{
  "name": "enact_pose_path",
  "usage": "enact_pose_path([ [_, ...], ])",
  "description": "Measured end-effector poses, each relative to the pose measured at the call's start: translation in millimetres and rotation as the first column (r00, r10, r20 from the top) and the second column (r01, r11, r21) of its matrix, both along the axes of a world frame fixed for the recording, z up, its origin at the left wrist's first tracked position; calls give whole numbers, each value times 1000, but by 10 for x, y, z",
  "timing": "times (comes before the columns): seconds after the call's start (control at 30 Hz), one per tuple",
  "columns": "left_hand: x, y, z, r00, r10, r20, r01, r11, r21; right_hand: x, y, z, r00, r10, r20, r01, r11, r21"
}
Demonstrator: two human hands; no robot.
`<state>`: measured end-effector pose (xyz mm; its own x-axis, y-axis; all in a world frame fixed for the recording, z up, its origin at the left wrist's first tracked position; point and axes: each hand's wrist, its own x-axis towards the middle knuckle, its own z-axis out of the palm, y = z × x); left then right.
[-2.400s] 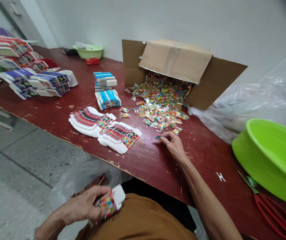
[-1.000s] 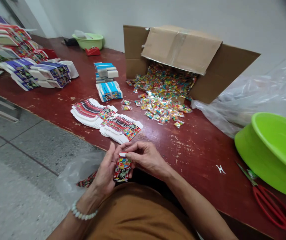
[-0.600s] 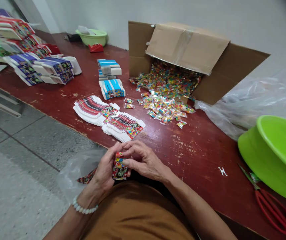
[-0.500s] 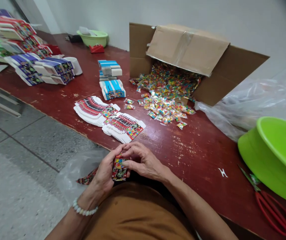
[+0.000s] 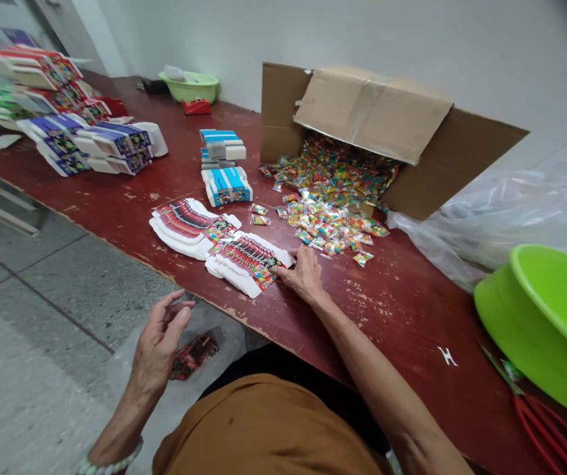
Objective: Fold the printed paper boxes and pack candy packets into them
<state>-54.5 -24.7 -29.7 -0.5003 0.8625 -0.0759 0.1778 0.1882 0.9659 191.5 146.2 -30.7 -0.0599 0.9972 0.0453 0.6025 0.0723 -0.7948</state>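
Observation:
My right hand (image 5: 303, 274) reaches over the red wooden table (image 5: 387, 297), its fingertips on the corner of a stack of flat printed cardboard box blanks (image 5: 248, 264). A second stack of blanks (image 5: 189, 227) lies just to its left. My left hand (image 5: 157, 343) hangs off the table's near edge, empty, with fingers spread. Beside it, a clear plastic bag (image 5: 214, 343) sits at my lap, holding a small red printed box (image 5: 194, 356).
A tipped cardboard carton (image 5: 377, 112) spills small candy packets (image 5: 333, 227) across the table. Blue-and-white boxes (image 5: 226, 186) stand behind the blanks, with more stacks (image 5: 109, 148) to the left. A green basin (image 5: 545, 323) and red-handled scissors (image 5: 545, 429) lie right.
My hands have come apart. The small box they held together at my lap is no longer in them. My right hand has moved forward to the stack, and my left has opened.

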Motion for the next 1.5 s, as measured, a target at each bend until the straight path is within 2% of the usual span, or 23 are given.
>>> enact_pose_path([
  [0.07, 132, 83, 117, 999, -19, -31, 21, 998, 60, 34, 10, 33, 974, -37, -224, 23, 998, -62],
  [0.17, 305, 211, 330, 996, -55, -72, 65, 987, 149, 145, -31, 204, 933, 22, -360, -65, 992, -107],
  [0.23, 400, 278, 465, 982, -178, 63, 165, 971, 171, 207, -133, 373, 872, 119, -476, -193, 975, -110],
  [0.27, 450, 299, 521, 938, -285, 198, 257, 954, 155, 221, -206, 460, 813, 187, -552, -288, 952, -100],
  [0.3, 504, 308, 565, 847, -394, 356, 372, 919, 131, 221, -288, 541, 743, 255, -618, -386, 918, -86],
  [0.33, 564, 304, 594, 713, -481, 509, 499, 859, 114, 208, -375, 612, 677, 312, -667, -475, 877, -73],
  [0.37, 628, 288, 607, 556, -534, 637, 619, 777, 111, 186, -459, 669, 622, 351, -700, -546, 835, -67],
  [0.4, 692, 263, 606, 407, -552, 728, 711, 692, 127, 159, -535, 710, 590, 375, -715, -594, 801, -71],
  [0.43, 751, 230, 594, 298, -546, 784, 759, 633, 152, 132, -599, 736, 570, 386, -726, -625, 777, -77],
  [0.47, 802, 194, 575, 237, -532, 813, 775, 608, 173, 108, -649, 749, 555, 391, -734, -643, 761, -81],
  [0.5, 843, 159, 555, 215, -518, 828, 770, 611, 182, 90, -684, 751, 541, 393, -743, -654, 752, -79],
  [0.53, 871, 130, 538, 224, -502, 835, 753, 633, 179, 80, -706, 747, 527, 394, -753, -662, 746, -74],
  [0.6, 894, 93, 525, 293, -482, 826, 697, 699, 160, 81, -727, 730, 493, 393, -776, -674, 737, -55],
  [0.7, 885, 92, 558, 399, -479, 782, 632, 762, 144, 105, -770, 714, 447, 357, -820, -692, 719, -65],
  [0.87, 913, 153, 602, 504, -422, 753, 566, 820, 81, 75, -961, 679, 402, 213, -891, -725, 668, -168],
  [0.93, 947, 185, 593, 564, -418, 712, 539, 840, 65, 40, -1006, 654, 464, 179, -868, -663, 719, -207],
  [1.03, 987, 216, 569, 704, -408, 582, 450, 889, 79, 15, -986, 628, 629, 154, -762, -446, 874, -191],
  [1.1, 1000, 213, 551, 793, -358, 492, 347, 930, 118, 26, -946, 621, 689, 147, -709, -353, 923, -151],
  [1.17, 1009, 191, 533, 855, -289, 431, 234, 956, 177, 41, -920, 614, 697, 119, -707, -297, 946, -133],
  [1.23, 1016, 163, 521, 886, -261, 383, 184, 956, 226, 44, -921, 598, 670, 93, -737, -273, 954, -127],
  [1.33, 997, 140, 505, 908, -281, 310, 211, 947, 242, 30, -950, 544, 625, 139, -768, -316, 945, -86],
  [1.4, 954, 147, 489, 918, -294, 266, 238, 945, 222, 24, -957, 493, 623, 186, -760, -341, 939, -50],
  [1.5, 876, 182, 459, 928, -307, 213, 268, 944, 192, 38, -912, 428, 631, 182, -754, -377, 922, -92],
])
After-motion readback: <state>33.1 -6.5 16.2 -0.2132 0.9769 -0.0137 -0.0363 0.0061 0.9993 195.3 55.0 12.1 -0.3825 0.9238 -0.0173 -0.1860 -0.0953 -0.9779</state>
